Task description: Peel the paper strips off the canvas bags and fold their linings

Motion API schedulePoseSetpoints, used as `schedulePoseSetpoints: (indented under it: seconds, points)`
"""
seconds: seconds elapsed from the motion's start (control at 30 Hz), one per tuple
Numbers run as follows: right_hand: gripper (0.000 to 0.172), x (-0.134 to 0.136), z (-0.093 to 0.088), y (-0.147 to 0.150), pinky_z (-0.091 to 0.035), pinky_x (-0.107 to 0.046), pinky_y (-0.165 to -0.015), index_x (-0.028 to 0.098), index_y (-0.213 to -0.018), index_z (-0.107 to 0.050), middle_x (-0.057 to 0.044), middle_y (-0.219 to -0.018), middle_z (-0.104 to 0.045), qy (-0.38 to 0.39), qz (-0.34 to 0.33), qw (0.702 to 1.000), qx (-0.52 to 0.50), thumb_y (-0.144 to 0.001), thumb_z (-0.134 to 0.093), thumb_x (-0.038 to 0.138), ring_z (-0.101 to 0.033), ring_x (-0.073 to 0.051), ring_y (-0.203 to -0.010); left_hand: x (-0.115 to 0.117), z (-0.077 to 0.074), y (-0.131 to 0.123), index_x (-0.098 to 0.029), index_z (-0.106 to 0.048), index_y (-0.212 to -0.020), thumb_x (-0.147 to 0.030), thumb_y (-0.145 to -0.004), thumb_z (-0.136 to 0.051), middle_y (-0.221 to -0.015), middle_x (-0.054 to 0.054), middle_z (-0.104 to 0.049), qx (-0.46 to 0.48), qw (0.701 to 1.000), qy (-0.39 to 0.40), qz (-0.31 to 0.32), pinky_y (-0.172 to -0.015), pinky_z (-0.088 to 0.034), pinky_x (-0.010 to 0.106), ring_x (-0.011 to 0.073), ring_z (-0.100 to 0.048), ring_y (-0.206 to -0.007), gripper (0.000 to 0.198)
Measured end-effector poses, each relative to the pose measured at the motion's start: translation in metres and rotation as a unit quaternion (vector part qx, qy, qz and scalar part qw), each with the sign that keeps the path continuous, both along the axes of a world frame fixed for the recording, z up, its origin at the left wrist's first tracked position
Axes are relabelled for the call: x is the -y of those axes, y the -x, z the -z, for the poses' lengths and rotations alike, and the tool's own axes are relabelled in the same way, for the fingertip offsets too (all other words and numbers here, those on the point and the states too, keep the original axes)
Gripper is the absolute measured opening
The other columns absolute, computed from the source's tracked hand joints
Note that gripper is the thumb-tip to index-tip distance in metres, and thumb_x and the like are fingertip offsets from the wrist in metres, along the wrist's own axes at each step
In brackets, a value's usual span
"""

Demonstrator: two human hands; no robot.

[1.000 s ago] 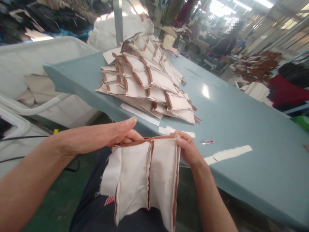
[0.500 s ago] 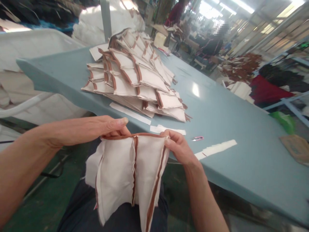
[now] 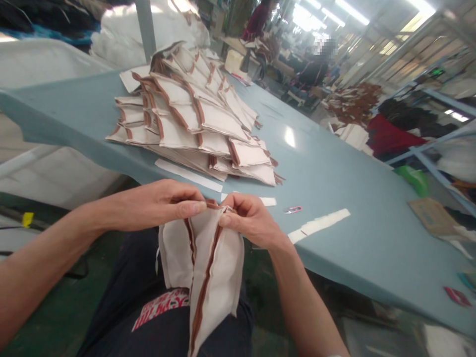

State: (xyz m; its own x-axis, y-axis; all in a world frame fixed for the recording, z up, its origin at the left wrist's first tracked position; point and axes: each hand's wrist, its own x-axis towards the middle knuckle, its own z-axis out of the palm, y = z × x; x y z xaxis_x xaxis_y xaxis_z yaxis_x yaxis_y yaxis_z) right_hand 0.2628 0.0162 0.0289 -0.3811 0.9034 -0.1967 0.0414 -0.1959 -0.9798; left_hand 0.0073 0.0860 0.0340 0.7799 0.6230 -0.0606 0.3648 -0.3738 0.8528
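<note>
Far left, a fabric pile crowds the table. Right of my right hand it lies open beyond snips and strip.

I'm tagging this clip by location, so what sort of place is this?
Most likely a garment workshop: a pile of brown-trimmed white cloth pieces on a long blue table, the left hand and right hand holding one such piece, and fabric heaps behind.

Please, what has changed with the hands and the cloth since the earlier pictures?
The left hand and right hand moved together, folding the white cloth piece, which was spread wide before. Both keep their grip on its top edge. The stack of pieces and the table stayed the same.
</note>
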Motion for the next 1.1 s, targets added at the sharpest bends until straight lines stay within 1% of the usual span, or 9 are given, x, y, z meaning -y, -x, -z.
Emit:
schedulePoseSetpoints:
  seconds: [0.1, 0.2, 0.27, 0.37, 0.47, 0.63, 0.9, 1.0, 1.1]
  points:
    - [0.075, -0.006, 0.000, 0.004, -0.023, -0.024, -0.054, 0.022, -0.076, -0.058, 0.008, -0.067, -0.046, -0.005, -0.021, 1.000, 0.018, -0.066, -0.102, 0.082, -0.033, -0.010, -0.062, 0.005, -0.001, -0.002, -0.018, -0.087, -0.114, -0.047, -0.103, -0.066, -0.106, 0.002, -0.088, -0.025, 0.999, -0.005, 0.029, -0.084, -0.054, 0.024, 0.0246, -0.076, -0.097, 0.037]
    - [0.076, -0.009, 0.000, 0.008, -0.022, -0.024, -0.054, 0.023, -0.077, -0.056, 0.009, -0.067, -0.042, -0.014, -0.041, 0.999, 0.031, -0.068, -0.101, 0.084, -0.030, -0.010, -0.063, 0.011, -0.004, -0.005, -0.020, -0.085, -0.110, -0.039, -0.095, -0.068, -0.109, 0.005, -0.088, -0.008, 0.999, -0.037, 0.018, -0.088, -0.054, 0.028, 0.0274, -0.075, -0.102, 0.030]
    - [0.077, -0.011, -0.002, 0.011, -0.021, -0.025, -0.055, 0.023, -0.076, -0.054, 0.010, -0.067, -0.038, -0.020, -0.056, 0.998, 0.035, -0.068, -0.100, 0.084, -0.028, -0.009, -0.063, 0.014, -0.004, -0.006, -0.021, -0.079, -0.097, -0.035, -0.093, -0.065, -0.098, 0.004, -0.083, 0.009, 0.998, -0.058, 0.013, -0.082, -0.053, 0.029, 0.0257, -0.072, -0.092, 0.020]
    - [0.077, -0.016, -0.006, 0.018, -0.023, -0.025, -0.055, 0.024, -0.076, -0.053, 0.011, -0.067, -0.036, -0.019, -0.080, 0.996, 0.046, -0.070, -0.097, 0.087, -0.027, -0.009, -0.062, 0.016, 0.001, -0.004, -0.023, -0.062, -0.077, -0.033, -0.092, -0.062, -0.073, -0.003, -0.064, 0.009, 0.998, -0.060, 0.005, -0.065, -0.043, 0.028, 0.0190, -0.059, -0.070, 0.018]
    - [0.077, -0.021, -0.010, 0.024, -0.026, -0.026, -0.057, 0.023, -0.075, -0.054, 0.009, -0.069, -0.041, -0.036, -0.104, 0.990, 0.087, -0.074, -0.091, 0.091, -0.033, -0.010, -0.064, 0.016, 0.009, 0.002, -0.024, -0.053, -0.072, -0.032, -0.089, -0.060, -0.068, -0.005, -0.050, 0.001, 1.000, -0.028, -0.007, -0.057, -0.037, 0.026, 0.0152, -0.049, -0.063, 0.020]
    - [0.075, -0.026, -0.009, 0.027, -0.027, -0.028, -0.061, 0.022, -0.075, -0.056, 0.007, -0.072, -0.046, -0.076, -0.131, 0.976, 0.158, -0.081, -0.083, 0.092, -0.039, -0.012, -0.069, 0.019, 0.012, 0.013, -0.023, -0.060, -0.075, -0.032, -0.087, -0.060, -0.070, -0.005, -0.056, -0.013, 1.000, 0.016, -0.002, -0.059, -0.041, 0.024, 0.0163, -0.054, -0.067, 0.015]
    - [0.072, -0.025, -0.002, 0.024, -0.026, -0.030, -0.063, 0.023, -0.075, -0.053, 0.005, -0.074, -0.046, -0.129, -0.119, 0.962, 0.211, -0.090, -0.078, 0.089, -0.037, -0.014, -0.072, 0.018, -0.007, 0.013, -0.022, -0.063, -0.080, -0.042, -0.096, -0.057, -0.072, -0.005, -0.049, -0.040, 0.997, 0.060, 0.031, -0.055, -0.035, 0.025, 0.0140, -0.045, -0.063, 0.027]
    - [0.070, -0.024, 0.004, 0.018, -0.027, -0.029, -0.062, 0.022, -0.077, -0.058, 0.005, -0.073, -0.046, -0.123, -0.107, 0.964, 0.210, -0.089, -0.079, 0.088, -0.037, -0.014, -0.071, 0.011, -0.011, 0.009, -0.019, -0.069, -0.089, -0.043, -0.100, -0.054, -0.077, -0.003, -0.057, -0.043, 0.994, 0.076, 0.067, -0.062, -0.041, 0.024, 0.0160, -0.053, -0.071, 0.031]
    - [0.068, -0.024, 0.012, 0.011, -0.029, -0.029, -0.063, 0.021, -0.080, -0.061, 0.005, -0.074, -0.049, -0.104, -0.099, 0.970, 0.197, -0.088, -0.084, 0.085, -0.039, -0.014, -0.070, 0.003, -0.012, 0.006, -0.017, -0.072, -0.095, -0.042, -0.102, -0.052, -0.088, 0.000, -0.065, -0.017, 0.991, 0.081, 0.107, -0.077, -0.049, 0.025, 0.0195, -0.061, -0.086, 0.032]
